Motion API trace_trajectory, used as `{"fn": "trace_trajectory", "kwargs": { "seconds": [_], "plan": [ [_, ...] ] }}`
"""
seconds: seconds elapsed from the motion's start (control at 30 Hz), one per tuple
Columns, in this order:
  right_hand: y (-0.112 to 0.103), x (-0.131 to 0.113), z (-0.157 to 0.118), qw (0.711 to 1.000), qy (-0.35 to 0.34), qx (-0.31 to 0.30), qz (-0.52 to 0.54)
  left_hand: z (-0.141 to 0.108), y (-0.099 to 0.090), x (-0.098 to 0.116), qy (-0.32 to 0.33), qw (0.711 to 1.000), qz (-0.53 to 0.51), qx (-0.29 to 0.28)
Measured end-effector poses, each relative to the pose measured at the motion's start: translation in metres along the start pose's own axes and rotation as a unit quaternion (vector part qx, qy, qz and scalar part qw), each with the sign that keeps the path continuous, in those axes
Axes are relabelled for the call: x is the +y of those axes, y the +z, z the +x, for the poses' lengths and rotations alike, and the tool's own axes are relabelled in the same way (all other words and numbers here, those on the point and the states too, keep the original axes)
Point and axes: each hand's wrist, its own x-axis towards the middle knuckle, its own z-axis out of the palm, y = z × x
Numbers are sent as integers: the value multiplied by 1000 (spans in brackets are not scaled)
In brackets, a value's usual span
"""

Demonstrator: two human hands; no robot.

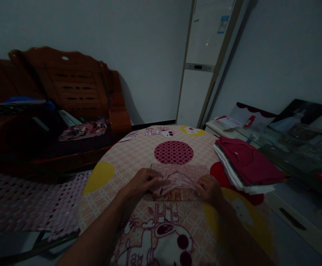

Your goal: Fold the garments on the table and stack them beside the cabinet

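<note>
A pinkish patterned cloth [179, 181], perhaps a garment, lies folded in a wide strip on the round table. Its near edge shows a brownish printed band, and the middle bulges up in creases. At its left end my left hand [149, 180] pinches the fabric between thumb and fingers. My right hand [208, 187] grips the opposite end, fingers closed on the cloth. Both forearms reach in from the bottom of the view. Under the cloth is a tablecloth [134, 162] with cartoon dogs and coloured circles.
A stack of folded clothes [246, 160], dark red on top, sits at the table's right edge. Beyond it stands a cabinet [291, 218] with papers and a photo. To the left are a wooden chair [77, 88] and a woven seat [39, 203]; an air conditioner [195, 85] stands behind.
</note>
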Motion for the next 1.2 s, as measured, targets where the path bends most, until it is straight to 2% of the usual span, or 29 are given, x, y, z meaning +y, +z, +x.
{"fn": "trace_trajectory", "kwargs": {
  "seconds": [0.07, 0.13, 0.17, 0.27, 0.33, 0.4, 0.73, 0.87, 0.93, 1.0, 1.07, 1.2],
  "plan": [
    [3, 2, 2, 999, -6, 25, 24, 7, 5, 2, -5, 998, 51, 39],
    [9, 7, 4, 999, -8, 41, 24, 15, 13, 2, 30, 992, 104, 68],
    [13, 10, 5, 999, -5, 42, 11, 19, 18, 0, 51, 989, 124, 65],
    [28, 21, 2, 999, -5, -2, -44, 24, 34, -11, 83, 977, 198, 13],
    [36, 26, -2, 997, -10, -37, -70, 23, 41, -21, 77, 967, 242, -29],
    [41, 29, -5, 995, -6, -46, -84, 22, 44, -28, 66, 961, 265, -52],
    [35, 34, -9, 998, -20, -34, -48, 21, 39, -27, 47, 957, 275, -80],
    [36, 35, -10, 997, -31, -40, -54, 32, 31, -11, 43, 962, 257, -84],
    [37, 36, -10, 996, -32, -44, -68, 42, 29, 3, 52, 966, 244, -67],
    [39, 37, -11, 995, -33, -48, -82, 51, 34, 14, 73, 968, 236, -36],
    [40, 38, -11, 994, -39, -47, -92, 56, 44, 17, 95, 966, 240, -31],
    [38, 37, -12, 993, -54, -35, -98, 54, 67, 3, 102, 947, 283, -112]
  ]
}}
